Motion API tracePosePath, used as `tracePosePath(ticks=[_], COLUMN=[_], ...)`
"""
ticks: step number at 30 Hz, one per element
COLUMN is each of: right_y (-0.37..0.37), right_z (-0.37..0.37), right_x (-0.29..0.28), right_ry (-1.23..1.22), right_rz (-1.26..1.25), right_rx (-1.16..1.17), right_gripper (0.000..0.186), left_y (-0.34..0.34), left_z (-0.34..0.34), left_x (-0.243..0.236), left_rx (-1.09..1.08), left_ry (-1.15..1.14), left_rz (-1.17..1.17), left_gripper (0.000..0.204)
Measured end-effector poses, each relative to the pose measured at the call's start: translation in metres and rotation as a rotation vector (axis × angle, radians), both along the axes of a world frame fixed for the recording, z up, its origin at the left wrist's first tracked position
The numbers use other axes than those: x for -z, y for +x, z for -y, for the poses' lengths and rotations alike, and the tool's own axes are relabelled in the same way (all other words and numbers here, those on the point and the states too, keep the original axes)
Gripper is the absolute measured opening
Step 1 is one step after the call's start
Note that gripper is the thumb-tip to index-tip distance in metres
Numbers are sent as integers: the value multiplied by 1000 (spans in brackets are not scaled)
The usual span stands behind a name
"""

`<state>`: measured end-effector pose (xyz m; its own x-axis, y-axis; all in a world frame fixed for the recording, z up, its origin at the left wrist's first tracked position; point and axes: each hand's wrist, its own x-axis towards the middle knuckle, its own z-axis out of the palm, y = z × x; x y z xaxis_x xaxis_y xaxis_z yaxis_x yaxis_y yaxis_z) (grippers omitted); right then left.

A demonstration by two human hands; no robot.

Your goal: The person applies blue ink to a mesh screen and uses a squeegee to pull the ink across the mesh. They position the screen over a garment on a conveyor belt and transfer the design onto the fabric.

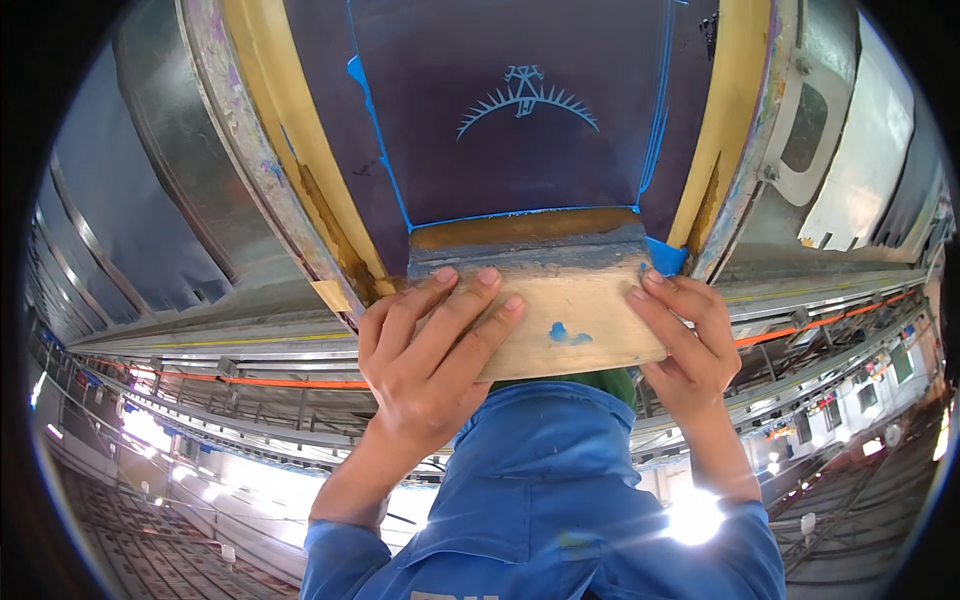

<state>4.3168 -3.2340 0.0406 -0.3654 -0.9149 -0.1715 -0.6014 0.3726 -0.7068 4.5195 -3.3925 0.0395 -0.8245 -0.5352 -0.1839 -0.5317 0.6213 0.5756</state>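
A wide wooden squeegee (590, 300) with an ink-stained blade edge rests at the near end of a dark printing screen (500, 165). My left hand (425, 345) grips its left part, fingers spread over the wooden face and the thumb hidden. At the right end my right hand (690, 335) holds it the same way. A blue ink smear (568, 334) marks the wood. Farther up the screen shows a light blue arched design with spikes (526, 100). Lines of blue ink (372, 110) run along both sides and across in front of the blade.
Yellowish tape (262, 60) lines the inside of the screen frame (235, 130), which is stained with ink. A metal handle bracket (808, 130) is fixed on the right. Dark sheets (185, 170) lie to the left, and a pale sheet (850, 150) lies to the right.
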Motion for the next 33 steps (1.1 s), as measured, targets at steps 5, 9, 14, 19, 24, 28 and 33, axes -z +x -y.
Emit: tracePosePath(ticks=[5,9,14,19,24,28,33], right_y=[0,1,3,2,1,-5,-39], right_z=[0,-1,0,1,2,4,21], right_x=[-3,-3,-4,-5,-6,-9,-29], right_ry=[43,42,65,78,73,75,148], right_rz=[6,-4,-33,-30,-49,-20,232], right_rx=[-17,-26,-39,-35,-24,-69,-151], right_gripper=[55,55,57,57,57,58,50], left_y=[2,0,7,3,1,-2,-6], left_z=[-2,2,2,5,4,2,5], left_x=[3,-3,5,1,3,-1,-9], left_rx=[-10,-14,13,-8,-31,-57,-29], left_ry=[-5,34,4,61,22,3,-15], left_rz=[-14,3,-54,-47,-68,-41,-21], left_gripper=[36,33,40,40,39,39,45])
